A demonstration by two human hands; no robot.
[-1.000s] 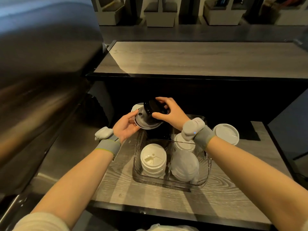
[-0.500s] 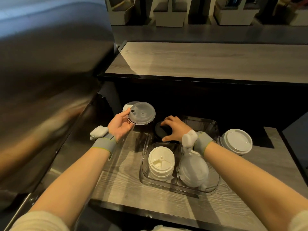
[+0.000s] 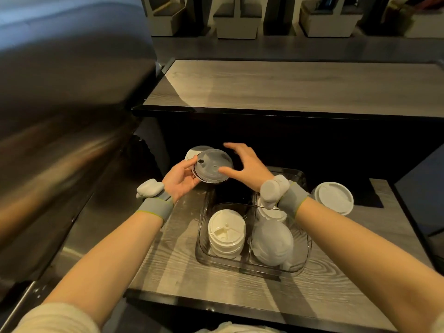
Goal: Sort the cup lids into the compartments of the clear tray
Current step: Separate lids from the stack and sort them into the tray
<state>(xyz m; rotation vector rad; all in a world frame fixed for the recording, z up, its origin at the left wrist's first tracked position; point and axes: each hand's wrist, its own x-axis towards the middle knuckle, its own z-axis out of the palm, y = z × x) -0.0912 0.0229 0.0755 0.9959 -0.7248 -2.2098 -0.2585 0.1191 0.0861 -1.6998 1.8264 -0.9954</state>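
- Head view: the clear tray (image 3: 303,265) sits on the desk (image 3: 168,265), its 4 compartments partly filled.
- The left hand (image 3: 179,181), beyond the tray's far-left corner, grips a translucent lid (image 3: 211,167) (tilted, with a small sip hole) by its edge.
- The right hand (image 3: 247,165), above the tray's far side, is spread open, its thumb touching that lid.
- A white lid stack (image 3: 227,233) fills the tray's near-left compartment; domed lids (image 3: 272,241) fill the near-right.
- A white flat lid (image 3: 334,198) lies on the desk, just right of the tray.

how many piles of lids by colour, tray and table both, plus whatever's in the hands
white piles: 4 (near-left compartment, far-right compartment, on the table right of the tray, behind the left hand)
clear piles: 1
black piles: 1
clear lid held in the left hand: 1
total: 7
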